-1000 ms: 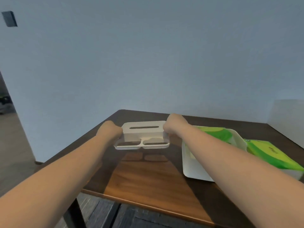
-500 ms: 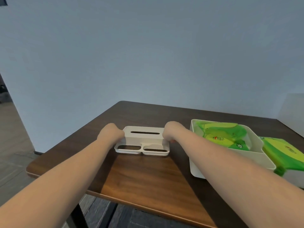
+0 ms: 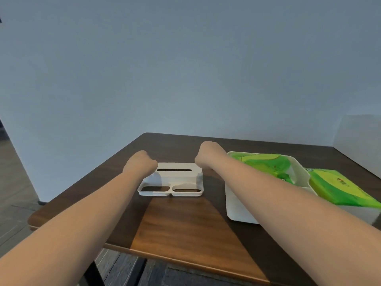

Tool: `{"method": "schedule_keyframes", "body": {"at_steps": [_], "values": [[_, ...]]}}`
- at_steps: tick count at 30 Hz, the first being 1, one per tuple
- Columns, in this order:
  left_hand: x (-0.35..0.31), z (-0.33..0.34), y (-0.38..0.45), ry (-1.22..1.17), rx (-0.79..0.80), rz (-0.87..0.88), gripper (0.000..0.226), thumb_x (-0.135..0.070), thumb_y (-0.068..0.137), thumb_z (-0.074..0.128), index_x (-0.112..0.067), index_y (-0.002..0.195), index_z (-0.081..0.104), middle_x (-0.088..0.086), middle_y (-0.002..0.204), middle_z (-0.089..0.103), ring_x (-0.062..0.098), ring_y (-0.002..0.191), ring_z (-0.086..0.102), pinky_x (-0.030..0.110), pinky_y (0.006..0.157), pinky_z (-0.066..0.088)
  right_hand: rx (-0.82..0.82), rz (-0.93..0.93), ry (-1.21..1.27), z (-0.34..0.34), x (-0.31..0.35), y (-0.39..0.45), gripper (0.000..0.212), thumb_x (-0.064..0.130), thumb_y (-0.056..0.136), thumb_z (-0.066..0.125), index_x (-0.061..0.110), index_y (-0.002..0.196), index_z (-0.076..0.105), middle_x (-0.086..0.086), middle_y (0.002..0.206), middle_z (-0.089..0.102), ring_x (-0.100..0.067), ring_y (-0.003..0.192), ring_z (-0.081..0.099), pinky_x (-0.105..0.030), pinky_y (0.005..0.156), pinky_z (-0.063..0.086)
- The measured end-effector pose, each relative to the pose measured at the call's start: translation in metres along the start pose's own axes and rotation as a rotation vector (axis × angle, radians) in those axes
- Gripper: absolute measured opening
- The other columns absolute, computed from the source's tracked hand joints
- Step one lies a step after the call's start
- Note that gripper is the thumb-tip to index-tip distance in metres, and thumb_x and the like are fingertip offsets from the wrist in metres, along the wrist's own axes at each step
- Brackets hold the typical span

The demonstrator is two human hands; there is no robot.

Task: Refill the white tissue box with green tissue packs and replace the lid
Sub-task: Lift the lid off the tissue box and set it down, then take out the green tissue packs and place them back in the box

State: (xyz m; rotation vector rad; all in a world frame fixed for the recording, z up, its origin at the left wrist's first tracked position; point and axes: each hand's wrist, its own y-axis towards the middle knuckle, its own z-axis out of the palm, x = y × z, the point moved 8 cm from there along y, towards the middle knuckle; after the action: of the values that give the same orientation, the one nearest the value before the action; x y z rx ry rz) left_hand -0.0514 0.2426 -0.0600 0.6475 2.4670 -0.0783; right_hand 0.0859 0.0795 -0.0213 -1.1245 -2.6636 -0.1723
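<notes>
The white lid (image 3: pixel 175 179), with a slot on top and two openings along its front, rests flat on the dark wood table (image 3: pixel 185 228). My left hand (image 3: pixel 140 164) is curled at its left end and my right hand (image 3: pixel 208 154) at its right end; the fingers are hidden behind the hands. To the right stands the open white tissue box (image 3: pixel 239 203) with green tissue packs (image 3: pixel 266 162) inside, partly covered by my right forearm. Another green tissue pack (image 3: pixel 338 188) lies just right of the box.
The table's near edge and left corner are close, with dark floor below. A plain wall runs behind the table. A pale panel (image 3: pixel 358 133) stands at the far right corner.
The lid was held above the table a second ago and now rests on it, left of the box. Both hands stay at its ends. The view has tilted down slightly.
</notes>
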Motion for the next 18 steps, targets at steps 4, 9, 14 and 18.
{"method": "schedule_keyframes", "body": {"at_steps": [4, 9, 14, 18], "values": [[-0.029, -0.006, -0.016, -0.063, 0.006, 0.059, 0.019, -0.012, 0.084, 0.050, -0.005, 0.098, 0.060, 0.005, 0.080, 0.054, 0.024, 0.077, 0.052, 0.032, 0.068, 0.044, -0.119, 0.009, 0.124, -0.036, -0.022, -0.013, 0.023, 0.002, 0.083, 0.044, 0.010, 0.062, 0.042, -0.003, 0.067, 0.046, -0.026, 0.070, 0.050, -0.025, 0.049, 0.033], [-0.089, 0.003, -0.044, -0.200, 0.057, 0.181, 0.012, -0.021, 0.086, 0.052, -0.013, 0.078, 0.055, 0.001, 0.076, 0.055, 0.021, 0.075, 0.052, 0.030, 0.067, 0.044, -0.398, 0.110, 0.208, -0.096, -0.090, -0.035, 0.021, 0.012, 0.088, 0.047, 0.010, 0.102, 0.061, -0.008, 0.101, 0.062, -0.032, 0.101, 0.059, -0.029, 0.070, 0.039], [-0.150, 0.027, -0.070, -0.270, 0.158, 0.264, 0.019, -0.029, 0.086, 0.056, -0.015, 0.075, 0.061, 0.004, 0.082, 0.064, 0.023, 0.081, 0.059, 0.032, 0.073, 0.050, -0.347, 0.390, 0.073, -0.111, -0.182, -0.065, 0.038, 0.018, 0.084, 0.048, 0.018, 0.122, 0.054, -0.010, 0.128, 0.057, -0.033, 0.122, 0.048, -0.040, 0.094, 0.041], [-0.180, 0.052, -0.083, -0.189, 0.249, 0.285, 0.030, -0.038, 0.084, 0.061, -0.010, 0.072, 0.064, 0.004, 0.074, 0.062, 0.022, 0.072, 0.054, 0.029, 0.067, 0.043, -0.173, 0.570, 0.031, -0.093, -0.245, -0.084, 0.050, 0.020, 0.083, 0.047, 0.017, 0.133, 0.044, -0.012, 0.139, 0.046, -0.035, 0.133, 0.034, -0.051, 0.104, 0.035]]}}
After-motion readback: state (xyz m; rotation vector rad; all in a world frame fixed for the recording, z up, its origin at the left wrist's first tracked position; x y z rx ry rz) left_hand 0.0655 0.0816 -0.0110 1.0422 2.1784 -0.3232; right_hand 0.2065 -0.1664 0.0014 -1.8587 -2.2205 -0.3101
